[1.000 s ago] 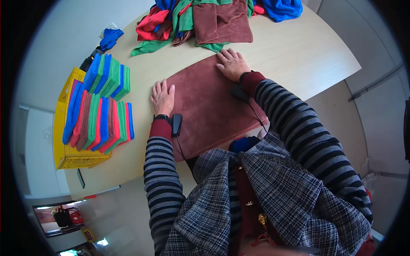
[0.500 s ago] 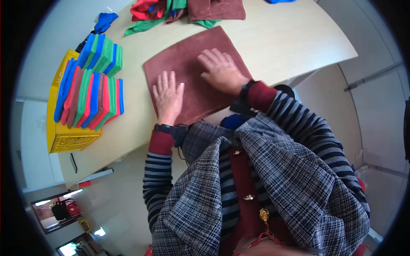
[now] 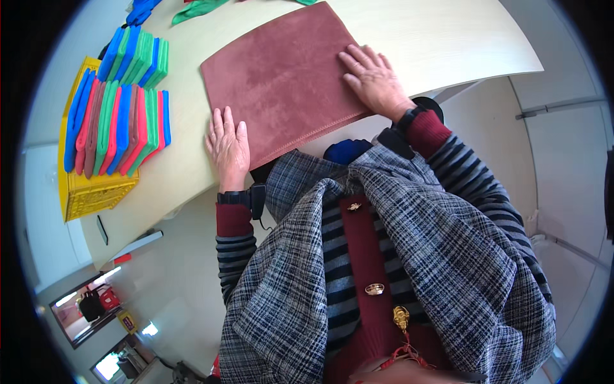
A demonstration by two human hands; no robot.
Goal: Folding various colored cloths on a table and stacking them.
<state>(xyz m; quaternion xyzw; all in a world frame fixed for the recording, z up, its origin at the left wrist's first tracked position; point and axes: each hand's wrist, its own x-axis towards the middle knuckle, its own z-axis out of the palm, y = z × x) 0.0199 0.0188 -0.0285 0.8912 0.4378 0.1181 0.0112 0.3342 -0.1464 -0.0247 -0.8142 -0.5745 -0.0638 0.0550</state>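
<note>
A brown towel (image 3: 281,83) with a stitched near edge lies flat on the pale table in front of me. My left hand (image 3: 228,144) rests at its near left edge, fingers stretched out and pointing away from me. Over the towel's right edge lies my right hand (image 3: 374,77), its fingers spread and flat, the fingertips on the cloth. Neither hand grips anything.
At the left a yellow plastic basket (image 3: 99,195) holds folded towels (image 3: 121,128) in blue, red, green and brown, standing in rows. A loose green cloth (image 3: 197,10) and a blue cloth (image 3: 142,11) lie at the far side. The pale table (image 3: 448,45) curves away to the right.
My hands have moved apart, from the middle of the towel out to its left and right edges. The view has shifted, so the pile of cloths at the back is mostly out of frame.
</note>
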